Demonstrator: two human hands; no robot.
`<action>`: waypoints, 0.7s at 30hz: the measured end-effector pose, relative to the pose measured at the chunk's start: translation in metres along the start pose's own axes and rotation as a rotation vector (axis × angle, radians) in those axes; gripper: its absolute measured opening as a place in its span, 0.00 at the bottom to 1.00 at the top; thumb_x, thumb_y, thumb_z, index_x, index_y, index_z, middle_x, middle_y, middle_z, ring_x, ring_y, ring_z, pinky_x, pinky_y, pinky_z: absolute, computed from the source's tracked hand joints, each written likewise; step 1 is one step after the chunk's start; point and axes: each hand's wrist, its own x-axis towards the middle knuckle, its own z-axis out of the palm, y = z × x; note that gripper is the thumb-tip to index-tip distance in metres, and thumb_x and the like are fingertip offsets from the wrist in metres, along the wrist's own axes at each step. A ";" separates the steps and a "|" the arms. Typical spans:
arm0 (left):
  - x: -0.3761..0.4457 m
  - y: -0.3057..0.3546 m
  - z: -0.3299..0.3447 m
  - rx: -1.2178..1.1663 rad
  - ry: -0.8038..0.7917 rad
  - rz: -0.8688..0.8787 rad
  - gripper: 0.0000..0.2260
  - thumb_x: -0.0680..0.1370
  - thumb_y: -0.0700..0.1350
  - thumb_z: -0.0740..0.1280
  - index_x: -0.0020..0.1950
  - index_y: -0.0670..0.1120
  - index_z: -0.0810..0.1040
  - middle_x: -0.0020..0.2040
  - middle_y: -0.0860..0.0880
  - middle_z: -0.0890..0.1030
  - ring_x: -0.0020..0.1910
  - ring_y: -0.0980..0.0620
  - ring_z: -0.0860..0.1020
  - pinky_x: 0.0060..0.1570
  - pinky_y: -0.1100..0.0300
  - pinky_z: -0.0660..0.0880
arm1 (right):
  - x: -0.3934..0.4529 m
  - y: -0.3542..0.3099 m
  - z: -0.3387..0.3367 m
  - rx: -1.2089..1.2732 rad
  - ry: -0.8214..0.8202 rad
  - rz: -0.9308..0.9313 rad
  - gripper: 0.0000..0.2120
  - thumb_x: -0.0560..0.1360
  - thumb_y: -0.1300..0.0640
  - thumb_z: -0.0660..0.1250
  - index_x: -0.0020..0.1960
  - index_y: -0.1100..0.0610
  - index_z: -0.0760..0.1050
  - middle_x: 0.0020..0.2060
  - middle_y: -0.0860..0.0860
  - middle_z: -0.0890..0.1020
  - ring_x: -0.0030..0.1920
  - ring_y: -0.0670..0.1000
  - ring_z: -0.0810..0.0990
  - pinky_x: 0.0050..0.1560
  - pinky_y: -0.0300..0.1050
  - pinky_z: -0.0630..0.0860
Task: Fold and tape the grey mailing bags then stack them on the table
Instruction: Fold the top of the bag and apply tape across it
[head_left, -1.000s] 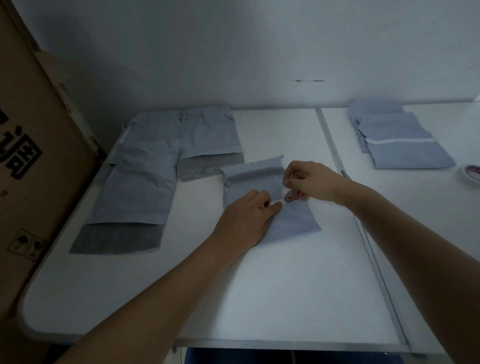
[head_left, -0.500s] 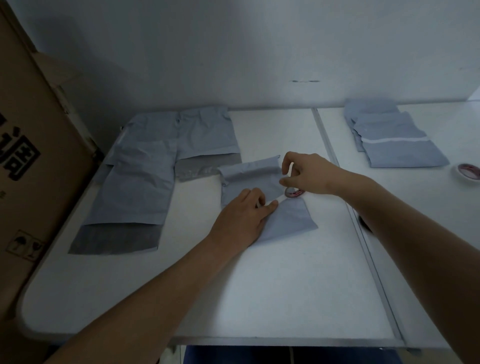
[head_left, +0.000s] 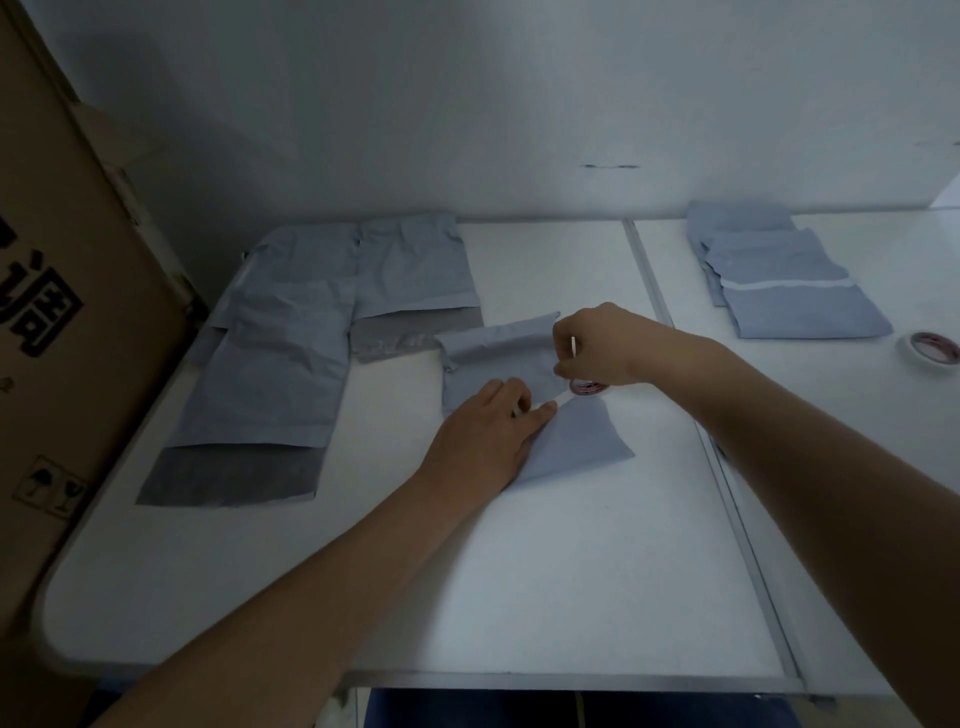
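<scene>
While the left hand (head_left: 485, 436) pressed flat on the folded bag (head_left: 524, 364) and the right hand's (head_left: 597, 345) curled fingers gripped the tape roll (head_left: 586, 387) beside it, the tape might have stuck crooked if that bag slid.

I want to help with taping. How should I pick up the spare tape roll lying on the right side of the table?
The spare tape roll lies flat, hole up, with bare table around it. Probably best to come straight down from above and pinch its ring, one finger in the hole and thumb on the outer edge.
</scene>
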 end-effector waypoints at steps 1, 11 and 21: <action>0.000 0.000 -0.001 -0.001 -0.005 -0.004 0.20 0.77 0.47 0.52 0.63 0.47 0.78 0.49 0.45 0.76 0.44 0.47 0.74 0.31 0.57 0.74 | 0.000 0.001 0.001 -0.007 -0.002 0.004 0.04 0.76 0.53 0.66 0.45 0.54 0.73 0.43 0.50 0.76 0.42 0.50 0.73 0.35 0.40 0.66; 0.000 -0.001 0.002 -0.002 0.032 0.024 0.16 0.75 0.41 0.69 0.63 0.47 0.79 0.49 0.45 0.76 0.43 0.47 0.74 0.32 0.61 0.67 | -0.003 0.016 0.011 0.012 0.003 0.080 0.05 0.76 0.54 0.66 0.43 0.54 0.72 0.43 0.51 0.76 0.44 0.51 0.73 0.40 0.42 0.67; 0.000 -0.001 0.002 -0.038 0.026 0.016 0.17 0.74 0.40 0.70 0.63 0.47 0.79 0.50 0.45 0.76 0.44 0.47 0.74 0.32 0.58 0.72 | -0.006 0.026 0.018 0.027 0.033 0.087 0.05 0.75 0.57 0.67 0.43 0.57 0.73 0.43 0.53 0.80 0.41 0.51 0.75 0.34 0.41 0.66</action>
